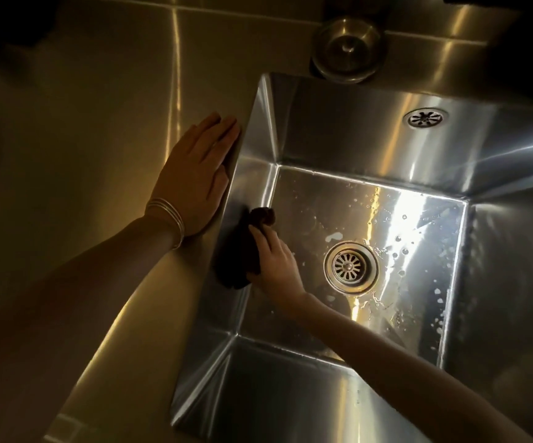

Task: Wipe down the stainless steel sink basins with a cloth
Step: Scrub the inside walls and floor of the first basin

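Head view: right hand [273, 266] grips dark cloth [243, 251] against the sink basin [370, 139] left wall, nr drain [351, 266]. Left hand [195, 174], fingers straight, rests flat on countertop [83, 139] at basin rim; bangles [167, 219] on wrist.

Glossy brushed steel sink basin [322, 129] beaded with water, dark soft cloth [243, 251], smooth metal counter [99, 123], thin metal bangles [167, 215]
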Demonstrator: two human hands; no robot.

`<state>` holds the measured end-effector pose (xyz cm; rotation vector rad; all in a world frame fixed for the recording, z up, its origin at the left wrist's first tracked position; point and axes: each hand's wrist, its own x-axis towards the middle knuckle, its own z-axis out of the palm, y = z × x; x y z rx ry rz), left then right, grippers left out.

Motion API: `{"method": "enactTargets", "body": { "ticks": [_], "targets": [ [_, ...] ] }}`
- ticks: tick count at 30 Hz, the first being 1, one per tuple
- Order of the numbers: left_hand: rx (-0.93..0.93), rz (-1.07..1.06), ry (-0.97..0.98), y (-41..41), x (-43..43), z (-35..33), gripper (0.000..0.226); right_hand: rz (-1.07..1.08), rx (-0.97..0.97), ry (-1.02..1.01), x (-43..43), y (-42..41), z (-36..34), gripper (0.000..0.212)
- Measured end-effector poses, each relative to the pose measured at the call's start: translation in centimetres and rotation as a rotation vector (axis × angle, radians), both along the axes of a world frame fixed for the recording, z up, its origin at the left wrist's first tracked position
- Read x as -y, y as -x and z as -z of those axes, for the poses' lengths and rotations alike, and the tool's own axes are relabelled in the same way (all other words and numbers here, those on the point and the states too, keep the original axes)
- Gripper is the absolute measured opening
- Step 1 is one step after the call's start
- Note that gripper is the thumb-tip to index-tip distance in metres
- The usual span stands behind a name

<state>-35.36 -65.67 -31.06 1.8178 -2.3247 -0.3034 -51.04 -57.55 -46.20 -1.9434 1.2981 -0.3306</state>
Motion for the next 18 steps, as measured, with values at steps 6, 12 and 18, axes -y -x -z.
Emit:
{"method": "enactTargets", "body": {
  "ticks": [6, 12, 18],
  "targets": [
    [0.016, 0.007, 0.031, -0.1, 0.1, 0.3, 0.056, -0.082, -0.217, -0.191, 4.1, 0.0, 2.6, 0.080],
    [0.016, -0.002, 0.032, -0.2, 0.2, 0.5, 0.054, 0.041, 0.163, 0.156, 3.5, 1.0, -3.1, 0.083],
    [0.045, -0.017, 0.025, -0.1, 0.0, 0.4, 0.051, 0.050, 0.056, -0.031, 3.9, 0.4, -1.9, 0.081]
  ]
}}
